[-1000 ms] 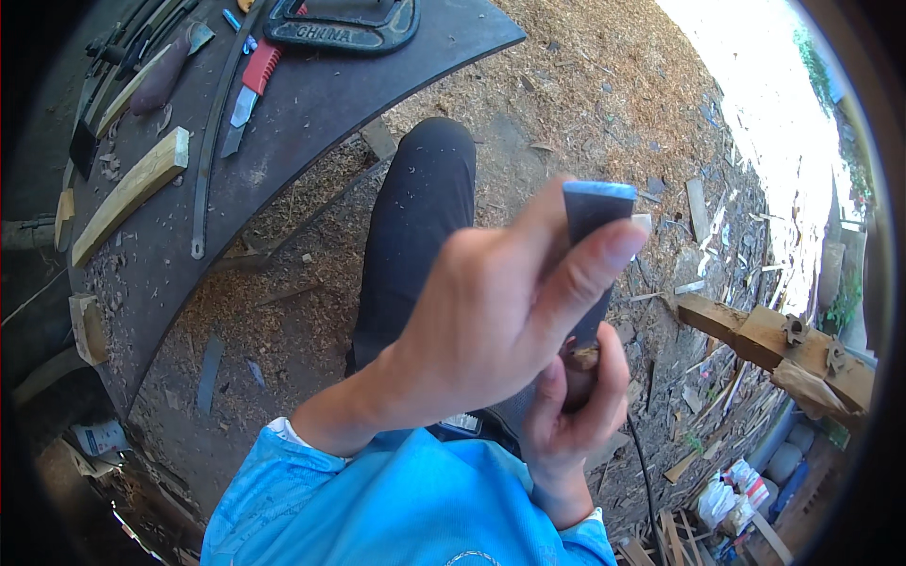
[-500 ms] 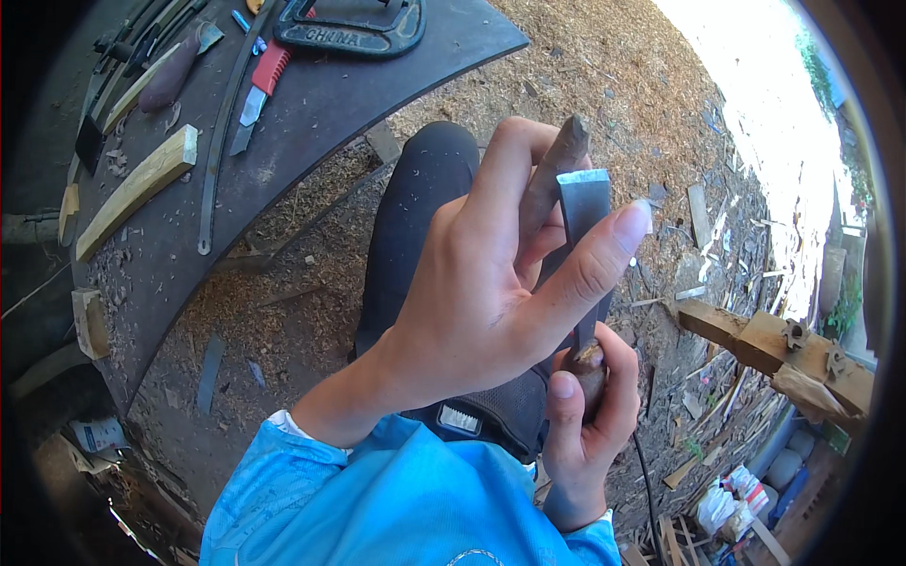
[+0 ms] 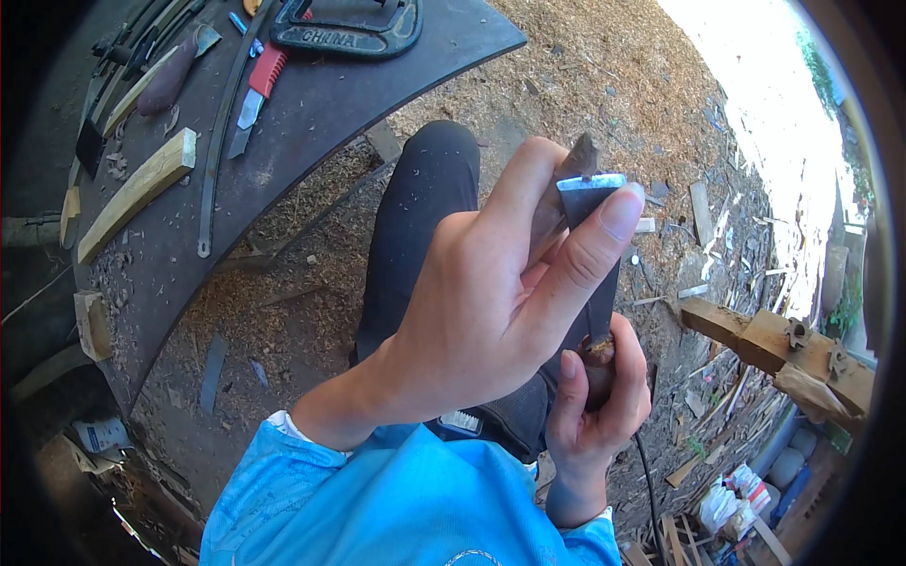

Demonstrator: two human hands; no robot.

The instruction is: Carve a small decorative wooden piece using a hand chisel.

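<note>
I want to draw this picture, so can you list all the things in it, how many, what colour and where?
Chisel: one, dark steel blade with a brown handle, upright between both hands.
Small wood piece: one, brown, pressed against the blade.
Workbench: one, dark, upper left.
Clamp: one, dark green-black, top of the bench.
Utility knife: one, red and silver, below the clamp.
Wooden stick: one, pale, on the left side of the bench.
Long metal strip: one, grey, lying along the bench.
Wood beams: a few, tan, on the ground at right.
Sawdust and chips: many, brown, all over the ground.
Left hand: one, blue sleeve, gripping blade and wood piece.
Right hand: one, wrapped around the handle.
</note>
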